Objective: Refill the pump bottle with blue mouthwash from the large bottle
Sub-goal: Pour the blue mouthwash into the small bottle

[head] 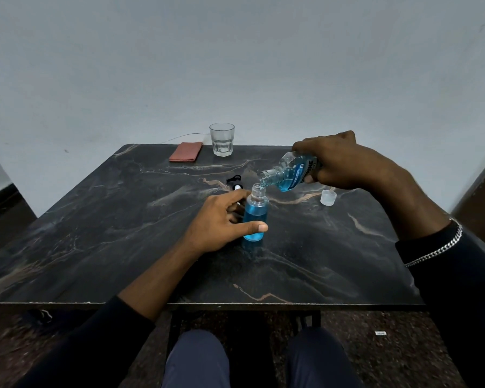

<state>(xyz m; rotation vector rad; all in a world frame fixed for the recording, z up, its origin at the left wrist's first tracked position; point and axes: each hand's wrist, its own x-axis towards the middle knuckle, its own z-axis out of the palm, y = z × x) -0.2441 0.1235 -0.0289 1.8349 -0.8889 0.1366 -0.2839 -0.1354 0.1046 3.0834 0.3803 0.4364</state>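
From the head camera, the pump bottle [254, 217] stands upright on the desk [123, 219] with its neck open. The left hand [219, 222] grasps it from its left side, thumb across the front and fingers curled round the back. Above and to the right of the pump bottle, the right hand [339, 161] is clenched round the body of the large bottle [291, 170]. The large bottle's long axis lies close to level, base up and to the right, neck sloping down to the left. Its mouth hangs just over the pump bottle's open neck, and a thin blue stream runs between the two. The blue level inside the pump bottle reaches roughly its shoulder, so the fill looks nearly done. The next move probably rests on the right hand tipping the large bottle's neck back up while the mouth stays over that opening. A clear cap [328, 197] lies to the right of the pump bottle, and a black pump head [235, 184] just behind it to the left.
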